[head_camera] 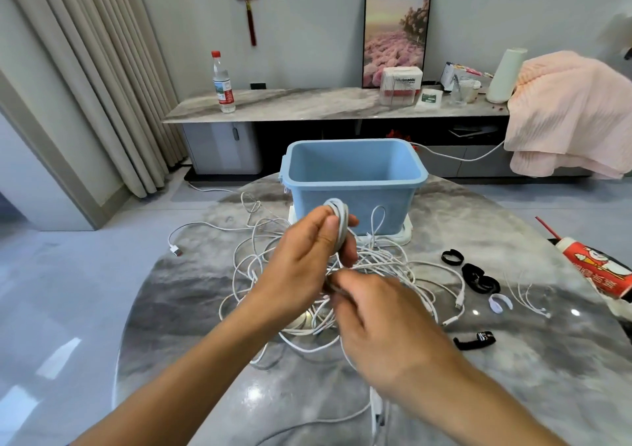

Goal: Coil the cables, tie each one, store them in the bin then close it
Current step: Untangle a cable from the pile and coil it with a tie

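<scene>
In front of the open blue bin (354, 185), my left hand (307, 257) is gripping a coiled white cable (338, 219); my right hand (383, 319) is pinching its loose strand.

Bin (354, 185) mouth stands open — loose cables (376, 264) crowd the table (205, 308) before it.

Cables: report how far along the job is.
Done: nothing stored; the blue bin is empty and open. In hand: left hand holds a white coil, right hand feeds cable. Left: the tangled pile, the ties, closing.
</scene>
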Motion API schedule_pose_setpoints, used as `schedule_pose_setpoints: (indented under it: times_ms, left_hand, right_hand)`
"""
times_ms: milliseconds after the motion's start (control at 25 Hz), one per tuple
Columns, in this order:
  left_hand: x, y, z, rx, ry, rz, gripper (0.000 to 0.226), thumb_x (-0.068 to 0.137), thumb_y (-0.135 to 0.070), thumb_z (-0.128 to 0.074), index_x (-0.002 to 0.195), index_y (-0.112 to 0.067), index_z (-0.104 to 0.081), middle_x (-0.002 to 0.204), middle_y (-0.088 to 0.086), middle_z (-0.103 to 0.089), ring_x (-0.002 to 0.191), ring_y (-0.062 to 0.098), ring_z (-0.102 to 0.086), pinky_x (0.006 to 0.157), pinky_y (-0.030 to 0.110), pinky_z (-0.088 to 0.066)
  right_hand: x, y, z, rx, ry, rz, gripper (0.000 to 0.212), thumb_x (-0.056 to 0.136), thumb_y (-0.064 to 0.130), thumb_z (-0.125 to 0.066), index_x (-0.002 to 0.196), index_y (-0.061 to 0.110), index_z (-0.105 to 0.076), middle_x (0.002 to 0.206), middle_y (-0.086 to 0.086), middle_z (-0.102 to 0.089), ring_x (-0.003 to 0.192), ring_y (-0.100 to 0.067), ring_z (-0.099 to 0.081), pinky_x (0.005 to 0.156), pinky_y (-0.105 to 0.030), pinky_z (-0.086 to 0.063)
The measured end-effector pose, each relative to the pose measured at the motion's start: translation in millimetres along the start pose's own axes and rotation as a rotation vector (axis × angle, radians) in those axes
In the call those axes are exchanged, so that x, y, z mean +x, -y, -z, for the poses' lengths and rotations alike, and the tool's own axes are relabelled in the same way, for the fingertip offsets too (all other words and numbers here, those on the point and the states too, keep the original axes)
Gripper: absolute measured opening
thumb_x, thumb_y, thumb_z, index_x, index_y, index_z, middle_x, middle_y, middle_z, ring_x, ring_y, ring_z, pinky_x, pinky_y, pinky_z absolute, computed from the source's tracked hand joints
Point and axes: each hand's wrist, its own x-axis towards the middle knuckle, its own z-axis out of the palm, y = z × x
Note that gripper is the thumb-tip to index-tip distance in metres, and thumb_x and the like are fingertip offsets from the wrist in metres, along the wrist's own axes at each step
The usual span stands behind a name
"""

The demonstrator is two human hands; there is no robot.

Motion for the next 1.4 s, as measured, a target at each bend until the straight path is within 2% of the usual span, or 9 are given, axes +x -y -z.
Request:
schedule_pose_setpoints:
  times_ms: [200, 320, 560, 760, 880, 960, 1040, 1200, 1400]
  left_hand:
    - [1.4, -8.8, -8.3, -0.024, 0.158, 0.029, 0.031, 0.102, -0.024, -0.040, 0.096, -0.002, -0.062, 0.077, 0.009, -0.059, 0.076, 0.016, -0.054, 0.072, 0.034, -0.047]
    - [-2.2, -14.1, -8.9, -0.038, 0.285, 0.042, 0.039, 0.102, -0.026, -0.040, 0.076, -0.001, -0.052, 0.064, 0.008, -0.050, 0.062, 0.019, -0.045, 0.062, 0.037, -0.038]
    - [-4.0, -19.3, -10.8, -0.262, 0.415, 0.119, 0.042, 0.099, -0.036, -0.038, 0.086, -0.007, -0.066, 0.053, 0.007, -0.045, 0.053, 0.021, -0.037, 0.060, 0.035, -0.031]
    - [-9.6, -28.8, -12.2, -0.542, 0.478, 0.164, 0.043, 0.095, -0.034, -0.039, 0.082, -0.004, -0.066, 0.043, 0.003, -0.043, 0.041, 0.015, -0.036, 0.054, 0.023, -0.034]
    - [-8.3, -42.1, -5.6, -0.856, 0.384, 0.143, 0.044, 0.095, -0.034, -0.037, 0.079, -0.004, -0.065, 0.042, -0.001, -0.044, 0.037, 0.013, -0.038, 0.083, 0.040, -0.042]
    - [-3.6, -46.3, 3.9, -0.985, 0.253, 0.125, 0.041, 0.098, -0.031, -0.032, 0.088, -0.004, -0.061, 0.053, 0.002, -0.049, 0.049, 0.015, -0.046, 0.111, 0.051, -0.037]
    - [2.6, -41.9, 11.2, -1.025, 0.091, 0.149, 0.035, 0.099, -0.029, -0.032, 0.096, -0.008, -0.059, 0.068, 0.003, -0.055, 0.064, 0.016, -0.054, 0.115, 0.049, -0.031]
    - [11.9, -18.0, 13.1, -0.804, -0.099, 0.209, 0.031, 0.095, -0.034, -0.039, 0.107, -0.013, -0.058, 0.087, 0.000, -0.071, 0.084, 0.015, -0.069, 0.093, 0.040, -0.036]
    - [9.1, 1.1, 11.7, -0.272, -0.084, 0.081, 0.033, 0.099, -0.030, -0.043, 0.111, -0.003, -0.058, 0.080, 0.001, -0.070, 0.079, 0.014, -0.064, 0.079, 0.024, -0.047]
  right_hand:
    - [3.9, -19.8, 42.2, -0.175, -0.308, 0.205, 0.021, 0.080, 0.045, -0.070, 0.079, 0.025, -0.067, 0.065, 0.010, -0.066, 0.063, -0.017, -0.062, 0.055, -0.035, -0.049]
    - [14.4, -34.8, 58.6, -0.281, -0.385, 0.371, 0.036, 0.069, 0.055, -0.073, 0.072, 0.023, -0.057, 0.049, 0.013, -0.039, 0.047, -0.010, -0.042, 0.044, -0.028, -0.039]
    - [34.7, -72.0, 68.8, 0.544, -0.061, 0.345, 0.031, 0.072, 0.040, -0.083, 0.074, 0.016, -0.063, 0.057, -0.006, -0.062, 0.051, -0.032, -0.047, 0.048, -0.037, -0.037]
    - [45.2, -82.4, 55.4, 0.659, -0.136, 0.272, 0.059, 0.067, 0.064, -0.077, 0.070, 0.008, -0.060, 0.055, 0.003, -0.047, 0.052, -0.006, -0.036, 0.048, -0.019, -0.028]
    - [43.0, -93.7, 39.4, 0.592, -0.157, 0.204, 0.068, 0.080, 0.075, -0.055, 0.061, 0.009, -0.056, 0.051, 0.003, -0.042, 0.050, -0.005, -0.036, 0.049, -0.018, -0.027]
    - [37.8, -92.5, 25.7, 0.558, -0.153, 0.129, 0.060, 0.091, 0.066, -0.047, 0.060, 0.016, -0.056, 0.049, 0.008, -0.043, 0.047, -0.002, -0.036, 0.049, -0.017, -0.028]
    - [34.0, -82.3, 8.7, 0.449, -0.148, 0.096, 0.045, 0.100, 0.048, -0.044, 0.069, 0.020, -0.061, 0.050, 0.014, -0.048, 0.048, -0.002, -0.043, 0.052, -0.021, -0.032]
    - [14.6, -38.7, -25.8, 0.135, 0.004, 0.160, 0.022, 0.103, 0.038, -0.037, 0.096, 0.024, -0.053, 0.066, 0.007, -0.056, 0.067, -0.018, -0.057, 0.065, -0.040, -0.044]
    - [-0.6, -22.9, -2.2, -0.048, -0.098, 0.203, 0.022, 0.099, 0.040, -0.045, 0.081, 0.027, -0.043, 0.060, 0.009, -0.048, 0.061, -0.019, -0.051, 0.058, -0.038, -0.040]
